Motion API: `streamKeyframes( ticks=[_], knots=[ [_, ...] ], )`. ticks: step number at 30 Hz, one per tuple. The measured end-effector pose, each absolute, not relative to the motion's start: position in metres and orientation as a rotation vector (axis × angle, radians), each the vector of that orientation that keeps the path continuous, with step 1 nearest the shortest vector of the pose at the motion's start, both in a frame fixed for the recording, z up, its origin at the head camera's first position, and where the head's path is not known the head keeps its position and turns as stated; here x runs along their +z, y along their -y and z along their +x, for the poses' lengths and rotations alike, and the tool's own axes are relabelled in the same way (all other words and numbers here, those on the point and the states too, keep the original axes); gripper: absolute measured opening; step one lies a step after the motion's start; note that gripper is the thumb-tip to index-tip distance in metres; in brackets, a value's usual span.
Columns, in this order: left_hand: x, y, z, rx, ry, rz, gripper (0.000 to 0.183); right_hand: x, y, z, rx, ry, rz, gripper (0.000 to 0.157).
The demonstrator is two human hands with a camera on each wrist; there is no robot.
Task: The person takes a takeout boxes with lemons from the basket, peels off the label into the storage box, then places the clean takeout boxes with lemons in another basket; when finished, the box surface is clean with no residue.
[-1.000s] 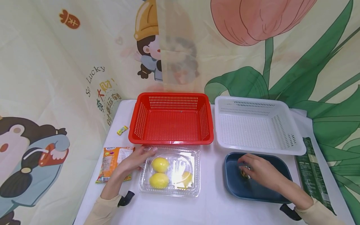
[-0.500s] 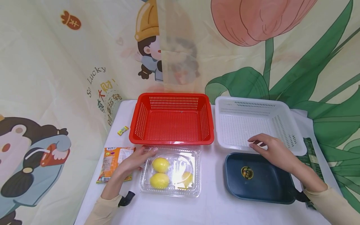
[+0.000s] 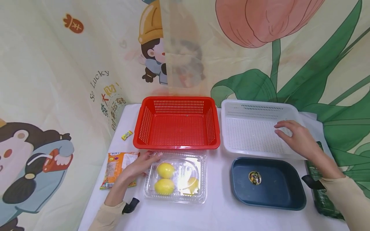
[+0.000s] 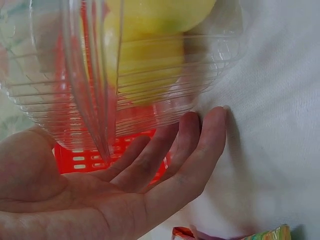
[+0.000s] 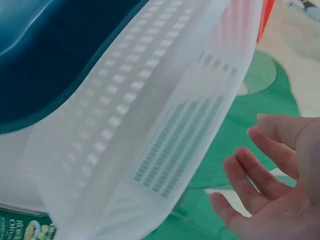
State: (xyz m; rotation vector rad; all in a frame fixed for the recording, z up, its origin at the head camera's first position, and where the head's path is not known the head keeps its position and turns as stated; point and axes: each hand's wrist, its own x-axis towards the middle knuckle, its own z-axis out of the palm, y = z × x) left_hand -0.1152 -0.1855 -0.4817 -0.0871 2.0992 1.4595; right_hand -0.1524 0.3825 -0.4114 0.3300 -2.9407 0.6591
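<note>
In the head view, my left hand (image 3: pixel 138 166) rests at the back left corner of a clear plastic clamshell box (image 3: pixel 185 160) holding lemons (image 3: pixel 164 186). Relaxed, lightly bent fingers (image 4: pixel 192 172) touch the side of the box in the left wrist view. My right hand (image 3: pixel 299 139) hovers over the right part of a white plastic basket (image 3: pixel 245 150), its fingers spread and nothing in them. A dark blue tray (image 3: pixel 274 189) stands in front of that basket. On its floor is a round black and gold disc (image 3: pixel 255 177); whether it is a sticker I cannot tell.
A red plastic basket (image 3: pixel 176 128) stands behind the clear box. To the left lie an orange snack bag (image 3: pixel 115 166) and a small yellow wrapped candy (image 3: pixel 127 135). Along the right edge, a green packet (image 3: pixel 321 195) is partly hidden by the right arm. A printed curtain (image 3: pixel 185 48) hangs behind.
My right hand has left the round disc in the blue tray and moved back and right, over the white basket. The left hand and the clear box stay where they were.
</note>
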Motion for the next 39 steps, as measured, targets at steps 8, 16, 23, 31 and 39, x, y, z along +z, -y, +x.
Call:
streamKeyframes(
  ticks=[8, 16, 23, 31, 39],
  knots=[
    [-0.481, 0.185, -0.114, 1.440, -2.120, -0.116, 0.076, -0.418, -0.413, -0.165, 0.703, 2.893, 0.207, 0.031],
    [-0.482, 0.185, -0.113, 1.464, -2.110, -0.105, 0.072, -0.418, -0.441, -0.181, 0.679, 2.938, 0.084, 0.042],
    [-0.483, 0.185, -0.113, 1.470, -2.091, -0.125, 0.073, -0.419, -0.465, -0.189, 0.687, 3.114, -0.059, 0.062],
    [-0.485, 0.185, -0.112, 1.468, -2.059, -0.150, 0.073, -0.429, -0.498, -0.194, 0.961, 3.315, -0.219, 0.083],
    [-0.485, 0.186, -0.110, 1.460, -2.072, -0.094, 0.072, -0.435, -0.515, -0.195, 1.252, 3.367, -0.176, 0.078]
  ],
)
